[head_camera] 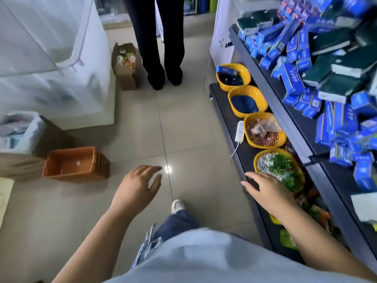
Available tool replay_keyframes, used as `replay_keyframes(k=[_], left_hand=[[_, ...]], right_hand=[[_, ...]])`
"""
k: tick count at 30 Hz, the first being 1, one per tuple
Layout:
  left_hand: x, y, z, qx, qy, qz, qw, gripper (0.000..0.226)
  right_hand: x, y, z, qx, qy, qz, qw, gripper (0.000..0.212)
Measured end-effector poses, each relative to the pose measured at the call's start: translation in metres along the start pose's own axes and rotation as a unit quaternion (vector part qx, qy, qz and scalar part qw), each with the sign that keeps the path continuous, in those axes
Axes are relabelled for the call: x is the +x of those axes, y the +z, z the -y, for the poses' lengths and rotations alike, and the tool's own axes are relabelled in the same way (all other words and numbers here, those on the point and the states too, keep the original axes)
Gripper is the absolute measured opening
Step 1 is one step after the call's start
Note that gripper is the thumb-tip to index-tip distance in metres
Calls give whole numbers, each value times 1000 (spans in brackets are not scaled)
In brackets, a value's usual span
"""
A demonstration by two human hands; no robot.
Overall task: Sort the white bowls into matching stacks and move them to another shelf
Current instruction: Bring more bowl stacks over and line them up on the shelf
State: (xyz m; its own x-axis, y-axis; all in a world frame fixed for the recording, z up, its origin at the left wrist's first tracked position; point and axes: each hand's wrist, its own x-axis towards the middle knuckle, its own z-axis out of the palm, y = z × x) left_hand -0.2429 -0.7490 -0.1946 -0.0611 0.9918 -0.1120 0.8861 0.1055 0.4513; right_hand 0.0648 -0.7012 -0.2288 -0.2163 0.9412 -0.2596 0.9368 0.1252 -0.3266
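Note:
No white bowl shows in the head view. My left hand (137, 187) hangs over the tiled floor with relaxed fingers and holds nothing. My right hand (265, 189) reaches with straight fingers over the front edge of the low black shelf (223, 111), just beside a yellow bowl of green and white bits (277, 166). It holds nothing.
Three more yellow bowls (247, 101) line the low shelf. The upper shelf (295, 127) holds blue boxes (291, 78) and dark sponges. A stack of orange trays (77, 165), cardboard boxes and a white cabinet (61, 74) stand on the left. A person's legs (161, 48) stand ahead.

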Motion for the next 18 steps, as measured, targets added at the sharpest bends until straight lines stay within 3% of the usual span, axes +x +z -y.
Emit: replay_keyframes(k=[4, 11, 18], left_hand=[[81, -23, 1, 18, 64, 36, 997, 42], [201, -34, -7, -7, 52, 22, 998, 48], [350, -31, -25, 17, 68, 16, 997, 24]], right_hand=[[67, -31, 18, 11, 27, -26, 999, 39], [166, -63, 22, 68, 79, -96, 990, 34], [289, -88, -15, 67, 82, -112, 988, 25]])
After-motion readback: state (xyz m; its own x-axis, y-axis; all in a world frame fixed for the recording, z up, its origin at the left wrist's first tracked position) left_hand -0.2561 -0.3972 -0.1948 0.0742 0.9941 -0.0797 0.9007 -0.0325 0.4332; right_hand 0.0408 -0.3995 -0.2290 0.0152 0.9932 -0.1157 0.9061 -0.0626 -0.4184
